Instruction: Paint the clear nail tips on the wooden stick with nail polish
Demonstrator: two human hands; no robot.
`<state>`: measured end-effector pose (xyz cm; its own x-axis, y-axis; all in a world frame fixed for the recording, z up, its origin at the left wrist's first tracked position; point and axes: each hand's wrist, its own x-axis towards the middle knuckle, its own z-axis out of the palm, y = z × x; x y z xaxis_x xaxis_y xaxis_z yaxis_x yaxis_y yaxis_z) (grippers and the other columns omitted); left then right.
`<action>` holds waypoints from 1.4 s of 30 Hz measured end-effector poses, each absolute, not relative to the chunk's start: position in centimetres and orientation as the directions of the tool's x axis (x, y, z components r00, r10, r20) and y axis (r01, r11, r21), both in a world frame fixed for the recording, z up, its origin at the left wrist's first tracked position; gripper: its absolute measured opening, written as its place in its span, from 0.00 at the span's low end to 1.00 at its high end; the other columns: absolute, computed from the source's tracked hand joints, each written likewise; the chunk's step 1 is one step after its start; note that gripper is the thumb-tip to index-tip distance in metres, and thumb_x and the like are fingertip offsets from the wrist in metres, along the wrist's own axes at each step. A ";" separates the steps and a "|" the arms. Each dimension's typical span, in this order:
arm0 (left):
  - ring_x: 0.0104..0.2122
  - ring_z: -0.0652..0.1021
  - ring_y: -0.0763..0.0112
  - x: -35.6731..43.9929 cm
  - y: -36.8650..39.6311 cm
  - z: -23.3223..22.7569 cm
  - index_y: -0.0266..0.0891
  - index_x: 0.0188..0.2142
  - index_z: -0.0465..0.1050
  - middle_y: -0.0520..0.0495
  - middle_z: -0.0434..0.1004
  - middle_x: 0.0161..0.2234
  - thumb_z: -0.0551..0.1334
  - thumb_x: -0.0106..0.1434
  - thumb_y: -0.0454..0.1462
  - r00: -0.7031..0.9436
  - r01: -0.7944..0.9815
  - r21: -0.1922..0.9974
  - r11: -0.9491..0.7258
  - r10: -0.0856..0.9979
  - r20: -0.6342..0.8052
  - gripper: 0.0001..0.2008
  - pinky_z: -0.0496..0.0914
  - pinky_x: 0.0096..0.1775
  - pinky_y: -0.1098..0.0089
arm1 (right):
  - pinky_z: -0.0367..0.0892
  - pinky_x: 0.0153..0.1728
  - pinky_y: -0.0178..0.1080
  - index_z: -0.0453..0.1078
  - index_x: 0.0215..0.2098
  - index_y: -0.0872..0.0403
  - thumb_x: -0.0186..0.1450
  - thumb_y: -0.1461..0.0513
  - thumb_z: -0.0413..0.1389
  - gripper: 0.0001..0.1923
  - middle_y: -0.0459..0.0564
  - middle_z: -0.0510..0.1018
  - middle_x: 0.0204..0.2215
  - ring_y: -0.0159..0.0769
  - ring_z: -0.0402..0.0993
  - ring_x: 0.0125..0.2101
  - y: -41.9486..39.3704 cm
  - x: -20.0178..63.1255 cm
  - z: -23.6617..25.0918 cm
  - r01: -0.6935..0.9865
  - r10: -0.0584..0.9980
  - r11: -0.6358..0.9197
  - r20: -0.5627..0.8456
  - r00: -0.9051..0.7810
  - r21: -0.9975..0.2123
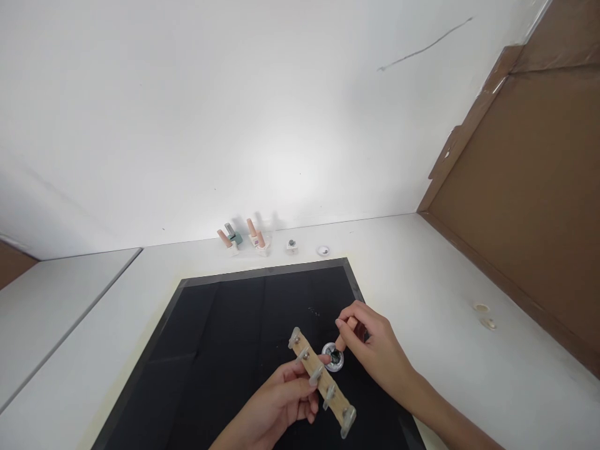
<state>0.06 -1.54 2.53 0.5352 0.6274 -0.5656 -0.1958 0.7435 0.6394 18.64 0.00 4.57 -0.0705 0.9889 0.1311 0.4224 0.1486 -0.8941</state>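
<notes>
left hand [287, 400], fingers pinching a wooden stick [323, 384] with five clear false nails [316, 375], over a black mat [225, 350] on a white counter [398, 250]. right hand [377, 344], fingers gripping a peach brush handle [345, 337], its lower end at a small round dish [340, 365] beside the stick. small bottles [261, 240] sit near the back wall [234, 125].

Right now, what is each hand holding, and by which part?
Left hand: the wooden strip with nail tips, near its middle. Right hand: the peach brush handle, by its upper part.
</notes>
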 end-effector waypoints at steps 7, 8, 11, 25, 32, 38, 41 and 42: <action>0.22 0.69 0.78 0.0 -1.6 2.4 0.34 0.42 0.74 0.50 0.70 0.23 0.67 0.50 0.36 0.530 -0.224 0.622 0.751 0.629 -0.568 0.19 0.62 0.28 0.73 | 0.62 0.24 0.34 0.63 0.28 0.52 0.66 0.59 0.50 0.09 0.43 0.72 0.17 0.33 0.68 0.21 0.0 18.8 4.8 0.272 0.996 0.078 0.084 0.009 -0.959; 0.22 0.69 0.78 0.0 -1.6 2.4 0.34 0.42 0.74 0.50 0.70 0.23 0.67 0.50 0.36 0.533 -0.224 0.620 0.752 0.627 -0.568 0.19 0.62 0.28 0.73 | 0.62 0.24 0.34 0.63 0.29 0.52 0.66 0.58 0.50 0.09 0.43 0.73 0.17 0.33 0.68 0.21 0.1 18.8 4.8 0.230 0.998 0.056 0.062 0.020 -0.972; 0.22 0.68 0.78 0.1 -1.6 2.6 0.33 0.42 0.74 0.50 0.70 0.23 0.68 0.49 0.37 0.526 -0.222 0.618 0.754 0.626 -0.575 0.19 0.62 0.27 0.73 | 0.61 0.22 0.33 0.63 0.30 0.53 0.65 0.56 0.51 0.10 0.44 0.75 0.18 0.30 0.64 0.19 0.4 19.0 4.8 0.061 1.000 -0.017 -0.017 0.007 -0.998; 0.21 0.68 0.79 0.3 -1.4 2.6 0.33 0.40 0.74 0.51 0.70 0.22 0.69 0.45 0.37 0.494 -0.240 0.598 0.765 0.627 -0.603 0.20 0.61 0.26 0.74 | 0.61 0.21 0.31 0.65 0.37 0.53 0.58 0.57 0.60 0.13 0.45 0.72 0.27 0.26 0.64 0.20 0.6 19.9 5.1 -0.400 0.968 -0.217 -0.144 -0.204 -0.890; 0.19 0.68 0.80 0.3 -1.4 2.2 0.33 0.38 0.75 0.51 0.70 0.22 0.69 0.45 0.36 0.509 -0.254 0.598 0.760 0.631 -0.586 0.18 0.61 0.25 0.75 | 0.63 0.24 0.33 0.67 0.39 0.53 0.57 0.57 0.61 0.14 0.46 0.74 0.29 0.29 0.67 0.23 0.5 19.8 5.5 -0.373 0.962 -0.217 -0.133 -0.237 -0.902; 0.19 0.67 0.79 0.4 -1.5 2.4 0.33 0.29 0.73 0.51 0.69 0.20 0.68 0.46 0.36 0.509 -0.247 0.612 0.752 0.638 -0.578 0.10 0.61 0.25 0.74 | 0.64 0.27 0.34 0.68 0.40 0.52 0.57 0.58 0.61 0.14 0.47 0.75 0.30 0.31 0.68 0.26 0.4 19.8 5.6 -0.364 0.962 -0.198 -0.110 -0.249 -0.910; 0.18 0.67 0.80 0.5 -1.4 2.5 0.33 0.28 0.73 0.51 0.70 0.20 0.68 0.47 0.36 0.510 -0.244 0.616 0.749 0.640 -0.576 0.10 0.60 0.25 0.74 | 0.65 0.28 0.35 0.68 0.40 0.52 0.57 0.58 0.61 0.13 0.47 0.75 0.30 0.31 0.69 0.27 0.3 19.8 5.8 -0.355 0.961 -0.200 -0.112 -0.254 -0.913; 0.18 0.67 0.80 0.5 -1.4 2.5 0.33 0.28 0.73 0.51 0.70 0.20 0.68 0.47 0.36 0.511 -0.243 0.615 0.750 0.638 -0.576 0.10 0.60 0.25 0.74 | 0.65 0.28 0.35 0.68 0.40 0.52 0.57 0.58 0.61 0.13 0.48 0.75 0.30 0.31 0.69 0.27 0.3 19.8 5.8 -0.347 0.960 -0.200 -0.113 -0.255 -0.916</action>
<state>0.47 -1.42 2.49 0.5107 0.6384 -0.5758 -0.2433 0.7497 0.6154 19.82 0.31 5.80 -0.2545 0.9604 -0.1134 -0.3472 -0.2002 -0.9162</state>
